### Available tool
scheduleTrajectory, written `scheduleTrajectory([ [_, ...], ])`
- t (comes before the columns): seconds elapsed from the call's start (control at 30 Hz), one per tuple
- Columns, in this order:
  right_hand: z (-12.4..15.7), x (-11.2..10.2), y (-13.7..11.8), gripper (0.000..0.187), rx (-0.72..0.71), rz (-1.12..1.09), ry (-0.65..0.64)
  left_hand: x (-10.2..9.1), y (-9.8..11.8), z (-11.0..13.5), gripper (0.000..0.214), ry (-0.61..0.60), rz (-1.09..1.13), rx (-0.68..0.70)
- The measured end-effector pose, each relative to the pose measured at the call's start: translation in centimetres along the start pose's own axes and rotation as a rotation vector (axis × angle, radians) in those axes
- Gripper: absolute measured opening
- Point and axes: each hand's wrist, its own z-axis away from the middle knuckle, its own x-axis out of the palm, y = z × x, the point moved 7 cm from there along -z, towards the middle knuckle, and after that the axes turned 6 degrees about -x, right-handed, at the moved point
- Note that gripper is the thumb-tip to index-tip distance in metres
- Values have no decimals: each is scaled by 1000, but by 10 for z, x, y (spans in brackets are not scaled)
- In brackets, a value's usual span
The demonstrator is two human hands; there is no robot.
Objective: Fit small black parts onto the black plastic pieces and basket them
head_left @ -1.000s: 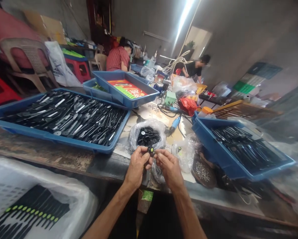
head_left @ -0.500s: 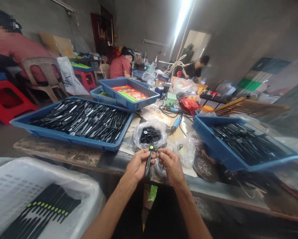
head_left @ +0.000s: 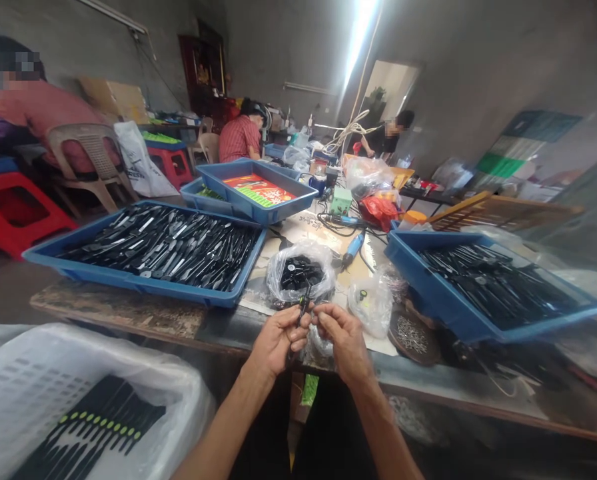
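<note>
A slim black plastic piece with a yellow-green round pivot (head_left: 303,303) is pinched in my left hand (head_left: 278,337), tilted so that the pivot shows from the side. Close beside it is my right hand (head_left: 342,335), thumb and fingertips pressed together; whatever sits between them is too small to name. Just beyond both hands stands a clear plastic bag (head_left: 276,277) full of small black parts. To the right of it lies another clear bag (head_left: 376,310) with a yellow-green part. A round dish of small metal pins or rivets (head_left: 411,335) is right of my right hand.
Blue trays of black pieces stand left (head_left: 143,288) and right (head_left: 478,327). A white basket (head_left: 178,380) at lower left holds rows of black pieces with yellow-green pivots. A blue electric screwdriver (head_left: 353,248) lies behind the bags. Other people (head_left: 238,137) sit farther back.
My left hand has turned the black piece, so its round pivot, which faced me, now shows edge-on. My right hand stays pinched close beside it.
</note>
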Motion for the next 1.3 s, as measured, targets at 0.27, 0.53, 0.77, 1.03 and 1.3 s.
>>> scheduleTrajectory([
  [0.27,-4,-1,-3,20,-3,23,12,-4,-4,-9,13,8,-15,-2],
  [0.53,-8,-5,0,22,-24,108,13,-5,-3,-12,20,51,-113,21],
  [0.77,-7,-7,-7,22,-40,153,4,2,-4,-10,30,39,-201,21],
  [1.03,-6,-11,-6,21,-52,129,42,2,-5,-10,30,-11,-208,17],
  [1.3,-5,-15,-10,21,-85,213,87,-2,-4,-12,22,52,-240,61],
])
